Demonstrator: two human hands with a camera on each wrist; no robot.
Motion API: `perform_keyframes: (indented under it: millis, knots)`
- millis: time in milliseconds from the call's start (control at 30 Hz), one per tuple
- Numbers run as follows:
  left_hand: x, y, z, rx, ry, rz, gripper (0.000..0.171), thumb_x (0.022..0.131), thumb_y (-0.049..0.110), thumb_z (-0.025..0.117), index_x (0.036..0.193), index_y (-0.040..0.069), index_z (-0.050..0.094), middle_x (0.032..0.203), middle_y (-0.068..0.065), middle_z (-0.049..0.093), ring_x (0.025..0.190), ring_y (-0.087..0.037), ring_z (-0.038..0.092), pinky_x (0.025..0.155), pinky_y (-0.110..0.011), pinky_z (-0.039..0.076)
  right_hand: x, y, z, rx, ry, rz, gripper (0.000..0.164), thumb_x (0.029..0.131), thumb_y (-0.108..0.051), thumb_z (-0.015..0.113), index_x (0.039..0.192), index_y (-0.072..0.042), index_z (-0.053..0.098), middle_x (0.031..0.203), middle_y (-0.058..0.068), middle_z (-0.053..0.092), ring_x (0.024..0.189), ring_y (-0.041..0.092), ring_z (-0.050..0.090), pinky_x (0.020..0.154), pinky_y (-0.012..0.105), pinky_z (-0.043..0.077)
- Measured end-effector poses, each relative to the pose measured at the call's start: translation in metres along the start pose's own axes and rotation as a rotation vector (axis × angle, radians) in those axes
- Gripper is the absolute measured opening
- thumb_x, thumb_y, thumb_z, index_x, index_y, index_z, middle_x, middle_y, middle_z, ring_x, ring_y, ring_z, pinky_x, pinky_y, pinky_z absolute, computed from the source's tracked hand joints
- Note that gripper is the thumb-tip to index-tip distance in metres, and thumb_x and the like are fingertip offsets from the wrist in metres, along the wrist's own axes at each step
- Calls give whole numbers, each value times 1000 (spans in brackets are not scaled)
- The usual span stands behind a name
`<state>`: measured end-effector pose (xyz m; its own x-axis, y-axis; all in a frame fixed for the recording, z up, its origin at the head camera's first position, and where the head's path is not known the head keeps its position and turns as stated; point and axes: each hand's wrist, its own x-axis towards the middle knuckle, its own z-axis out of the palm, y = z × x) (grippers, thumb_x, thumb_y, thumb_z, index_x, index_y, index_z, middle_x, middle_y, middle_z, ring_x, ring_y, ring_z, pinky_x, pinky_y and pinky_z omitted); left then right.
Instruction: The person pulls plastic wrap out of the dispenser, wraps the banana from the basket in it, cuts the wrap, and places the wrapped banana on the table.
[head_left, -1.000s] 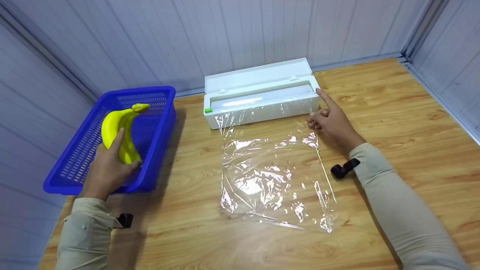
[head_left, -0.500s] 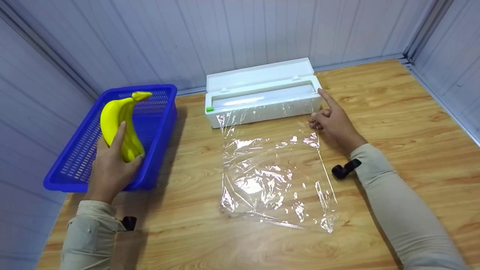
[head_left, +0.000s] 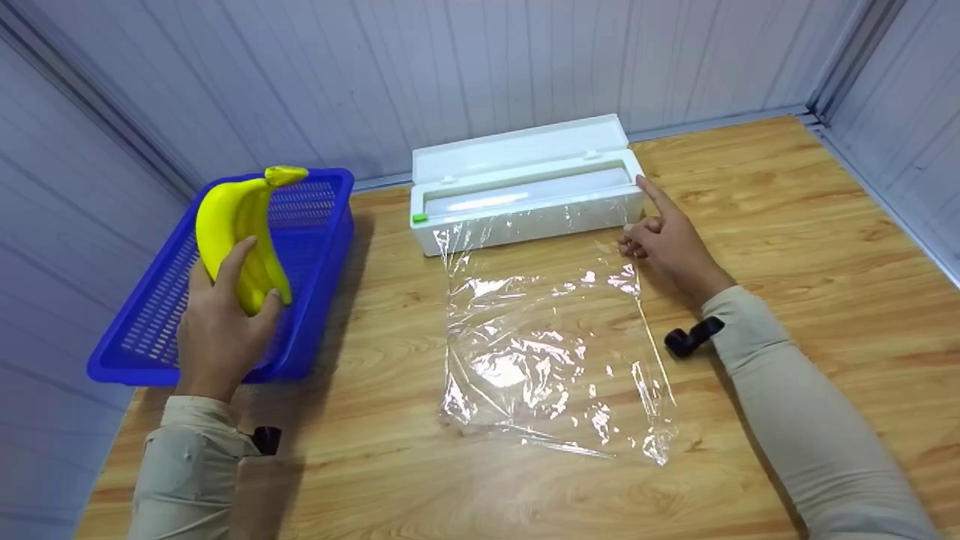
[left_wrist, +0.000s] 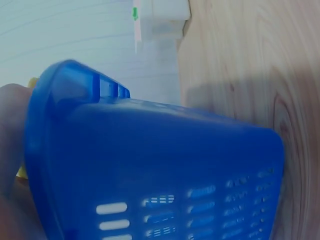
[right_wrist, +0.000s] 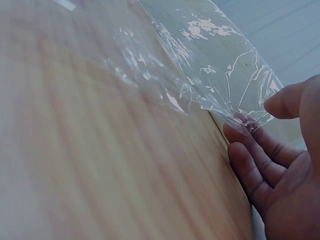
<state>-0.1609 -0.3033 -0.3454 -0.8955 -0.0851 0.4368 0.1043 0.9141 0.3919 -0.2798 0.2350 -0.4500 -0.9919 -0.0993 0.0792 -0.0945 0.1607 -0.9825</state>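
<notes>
My left hand grips a glossy yellow bunch of bananas from the near side, thumb on the right, stem end up. The bunch is over the blue basket; in the left wrist view the basket's wall hides most of it. My right hand is at the right end of a white plastic wrap box. Its index finger lies straight on the box's corner, while the other fingers bend beside the wrap's edge. Clear plastic wrap touches those fingertips in the right wrist view, the thumb apart from them.
The box's lid stands raised at the back, with a green tab at the box's left front corner. From its front, wrap spreads over the wooden table. Pale panel walls border the table.
My left hand has lifted the bananas upward and away from me above the basket. The right hand, the box and the spread wrap stay nearly where they were.
</notes>
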Motion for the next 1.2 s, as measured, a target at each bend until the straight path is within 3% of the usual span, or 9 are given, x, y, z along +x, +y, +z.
perform_keyframes:
  millis: [200, 367, 633, 867, 1200]
  knots:
    - [1, 9, 4, -41, 57, -14, 59, 93, 20, 65, 148, 31, 47, 132, -26, 47, 83, -38, 56, 69, -53, 52, 0, 2, -1, -9, -2, -8, 79, 98, 1, 58, 161, -31, 21, 86, 23, 63, 80, 28, 68, 74, 30, 59]
    - [2, 13, 5, -73, 73, -14, 61, 92, 15, 64, 148, 32, 47, 132, -25, 47, 87, -39, 57, 72, -56, 53, 0, 4, -1, -4, -2, 0, 78, 99, 0, 58, 160, -32, 21, 85, 22, 63, 81, 27, 68, 74, 30, 58]
    - [1, 18, 7, -109, 140, 52, 61, 89, 11, 64, 146, 30, 50, 127, -26, 49, 80, -38, 56, 65, -52, 50, -1, 1, -1, 7, -4, 6, 76, 100, -1, 57, 161, -30, 22, 88, 24, 65, 82, 28, 69, 74, 30, 58]
    - [0, 26, 12, -124, 129, 142, 63, 88, 8, 67, 145, 28, 51, 139, -27, 46, 87, -41, 58, 69, -61, 53, -1, -1, 0, 3, -4, 23, 78, 99, -1, 57, 161, -31, 20, 89, 25, 66, 81, 28, 69, 73, 30, 58]
    - [1, 43, 23, -156, 65, 156, 66, 88, 2, 68, 146, 29, 51, 143, -23, 45, 93, -39, 59, 75, -60, 55, -1, -1, 0, -10, -1, 22, 80, 99, 1, 57, 161, -32, 20, 92, 26, 65, 84, 29, 69, 75, 31, 58]
